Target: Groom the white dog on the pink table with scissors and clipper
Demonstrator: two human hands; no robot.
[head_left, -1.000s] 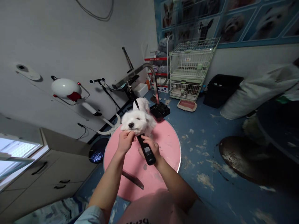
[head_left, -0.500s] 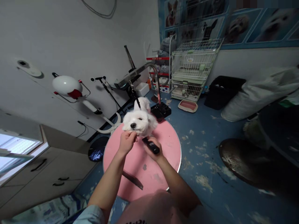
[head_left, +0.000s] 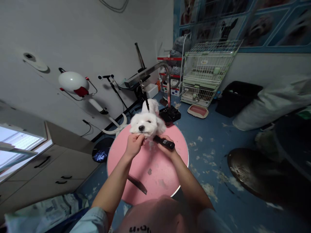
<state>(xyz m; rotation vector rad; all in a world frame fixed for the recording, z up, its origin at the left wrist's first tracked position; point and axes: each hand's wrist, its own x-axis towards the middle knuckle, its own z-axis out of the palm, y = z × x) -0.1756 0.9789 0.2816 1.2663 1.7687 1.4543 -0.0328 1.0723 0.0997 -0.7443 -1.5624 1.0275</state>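
Note:
A fluffy white dog [head_left: 145, 124] is on the round pink grooming table [head_left: 150, 179], its face toward me. My left hand [head_left: 135, 144] is closed in a pinch under its muzzle, on the chin hair; the fingertips are partly hidden. Black hair clippers [head_left: 164, 142] are held in my right hand [head_left: 168, 150], their blade end against the hair below the dog's cheek and throat. Hair covers the blade itself. A dark comb [head_left: 138, 185] lies on the tabletop near me, partly behind my left forearm.
A grooming arm [head_left: 168, 81] with a black leash [head_left: 147, 103] rises behind the dog. To the left stands a white and red dryer [head_left: 74, 82] on a stand. Farther back are a wire cage [head_left: 206, 72] and a pink tray [head_left: 198, 111]. Cut hair litters the blue floor [head_left: 206, 142].
The clippers have swung from pointing down toward me to lying more sideways, up against the dog's throat. My left hand keeps its hold at the chin. The view has shifted slightly.

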